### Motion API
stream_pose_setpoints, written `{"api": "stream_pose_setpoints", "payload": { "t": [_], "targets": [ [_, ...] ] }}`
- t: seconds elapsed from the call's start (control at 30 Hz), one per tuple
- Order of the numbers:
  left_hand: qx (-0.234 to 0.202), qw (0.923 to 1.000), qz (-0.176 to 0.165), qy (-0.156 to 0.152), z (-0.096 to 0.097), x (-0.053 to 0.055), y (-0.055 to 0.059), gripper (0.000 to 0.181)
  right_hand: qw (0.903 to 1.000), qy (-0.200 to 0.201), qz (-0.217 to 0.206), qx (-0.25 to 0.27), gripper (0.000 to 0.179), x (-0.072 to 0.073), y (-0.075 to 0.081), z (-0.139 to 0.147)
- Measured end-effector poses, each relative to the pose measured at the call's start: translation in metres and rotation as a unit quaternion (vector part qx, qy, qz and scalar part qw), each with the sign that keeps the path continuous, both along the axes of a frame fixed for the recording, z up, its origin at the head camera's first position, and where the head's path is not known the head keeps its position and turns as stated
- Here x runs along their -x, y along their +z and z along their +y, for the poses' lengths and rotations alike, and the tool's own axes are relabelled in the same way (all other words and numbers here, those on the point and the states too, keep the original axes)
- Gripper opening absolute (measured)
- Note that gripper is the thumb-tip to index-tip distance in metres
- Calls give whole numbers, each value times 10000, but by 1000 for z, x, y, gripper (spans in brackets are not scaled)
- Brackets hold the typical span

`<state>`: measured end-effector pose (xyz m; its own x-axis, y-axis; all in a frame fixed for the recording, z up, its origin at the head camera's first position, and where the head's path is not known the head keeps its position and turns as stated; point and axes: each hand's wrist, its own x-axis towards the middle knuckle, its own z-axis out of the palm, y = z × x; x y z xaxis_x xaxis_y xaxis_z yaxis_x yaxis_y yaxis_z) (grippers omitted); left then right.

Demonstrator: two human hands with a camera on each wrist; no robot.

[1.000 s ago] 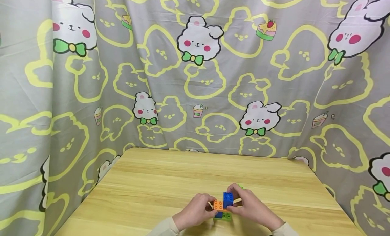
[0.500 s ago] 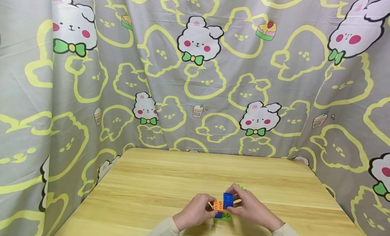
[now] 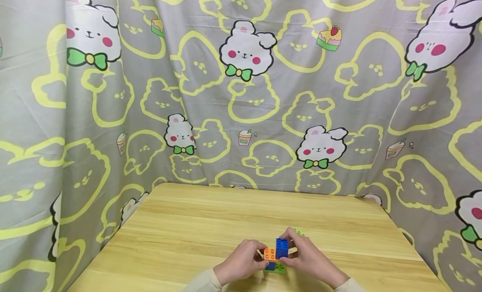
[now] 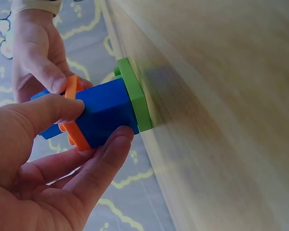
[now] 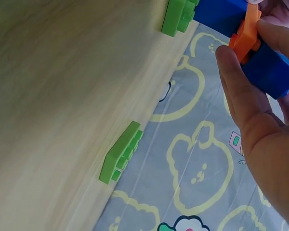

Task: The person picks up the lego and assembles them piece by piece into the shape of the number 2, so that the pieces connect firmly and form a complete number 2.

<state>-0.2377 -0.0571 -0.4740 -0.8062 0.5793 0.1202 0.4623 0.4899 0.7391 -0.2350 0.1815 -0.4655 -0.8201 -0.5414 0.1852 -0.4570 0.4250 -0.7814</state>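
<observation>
Head view: a stepped block stack (image 3: 273,259) is standing upright over the near part of the wooden table (image 3: 180,233), between the left hand (image 3: 242,261) and the right hand (image 3: 311,258). From bottom to top it is showing a green base plate (image 3: 280,268), a lower blue block (image 3: 270,266), an orange plate (image 3: 268,254) and an upper blue block (image 3: 281,248). Both plates are running left to right along their longer sides; the lower blue block is occupying the base's left end, the upper one the orange plate's right end. Bare studs are facing up. A second green plate (image 3: 299,232) is lying farther back, partly hidden behind the right hand. A patterned curtain (image 3: 211,116) is hanging behind.

Left wrist view: the left thumb and fingers are pinching the lower blue block from opposite sides, close under the orange plate. The stack's long axis is running sideways across this view, green base toward the tabletop. Blocks are looking smooth and plain-coloured.

Right wrist view: the right thumb and fingers are pinching the upper blue block beside the orange plate; their exact spread is partly cut off and cannot be told. The second green plate is lying flat, studs pointing away from the table, well apart from the stack.
</observation>
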Motion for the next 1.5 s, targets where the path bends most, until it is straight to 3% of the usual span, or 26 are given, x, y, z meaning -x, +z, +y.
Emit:
{"api": "stream_pose_setpoints", "payload": {
  "t": [0.77,1.5],
  "targets": [
    [39,10000,41,34,0,1,2,18,9998,88,165,61,38,-2,3,0],
    [-1,10000,-79,53,0,2,-2,19,9985,62,-204,501,27,-2,-7,3]
  ]
}}
